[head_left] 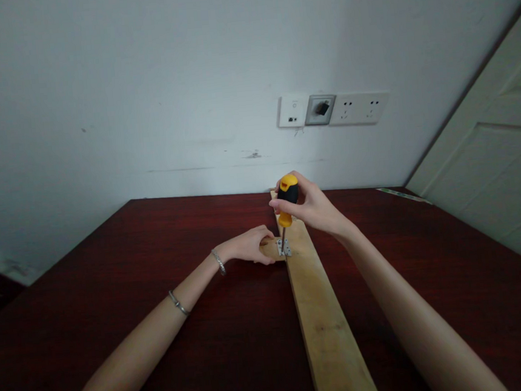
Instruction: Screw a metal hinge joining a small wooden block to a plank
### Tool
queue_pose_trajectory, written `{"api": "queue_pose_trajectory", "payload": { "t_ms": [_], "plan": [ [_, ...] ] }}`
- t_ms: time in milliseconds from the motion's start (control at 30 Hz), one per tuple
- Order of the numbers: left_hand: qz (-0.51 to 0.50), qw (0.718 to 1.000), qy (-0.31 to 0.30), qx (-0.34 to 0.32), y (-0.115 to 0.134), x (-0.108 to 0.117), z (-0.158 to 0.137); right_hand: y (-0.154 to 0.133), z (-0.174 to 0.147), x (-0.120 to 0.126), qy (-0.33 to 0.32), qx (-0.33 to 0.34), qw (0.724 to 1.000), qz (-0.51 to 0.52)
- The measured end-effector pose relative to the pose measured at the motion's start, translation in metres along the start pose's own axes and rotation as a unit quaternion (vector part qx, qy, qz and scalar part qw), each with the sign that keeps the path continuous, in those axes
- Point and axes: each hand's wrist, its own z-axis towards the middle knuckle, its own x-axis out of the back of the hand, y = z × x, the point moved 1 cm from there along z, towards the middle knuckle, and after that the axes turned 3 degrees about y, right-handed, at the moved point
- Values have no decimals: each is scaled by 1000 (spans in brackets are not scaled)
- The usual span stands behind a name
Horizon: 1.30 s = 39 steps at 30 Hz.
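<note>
My right hand [309, 206] is wrapped round the yellow and black handle of a screwdriver [288, 190]. Its shaft points down at a small metal hinge [284, 247], which lies across the joint between two pieces of wood. One is a long wooden board [320, 312] running from the near edge toward the wall. The other is a short wooden block [271, 250] butted against the board's left side. My left hand [249, 245] grips this block between thumb and fingers. Whether a screw sits under the screwdriver's tip is too small to tell.
Everything rests on a dark red-brown table [185, 324] against a white wall [163, 76]. Socket plates [357, 108] and a black plug [323, 108] are on the wall. A pale panelled door [503, 156] stands at the right, near a thin printed strip [404, 195] on the table.
</note>
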Motion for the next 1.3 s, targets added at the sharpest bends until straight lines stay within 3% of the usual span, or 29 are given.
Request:
{"api": "queue_pose_trajectory", "payload": {
  "t_ms": [200,633,867,1300],
  "plan": [
    [0,1000,-3,6,-1,0,0,7,0,-6,-10,-33,994,100],
    [-3,1000,-3,2,1,1,-1,10,0,-13,45,-29,997,59],
    [-1,1000,1,-19,-5,-2,1,20,3,-9,-20,-45,987,152],
    [1,1000,2,4,-3,-2,0,-1,2,-9,4,-13,981,193]
  ]
}}
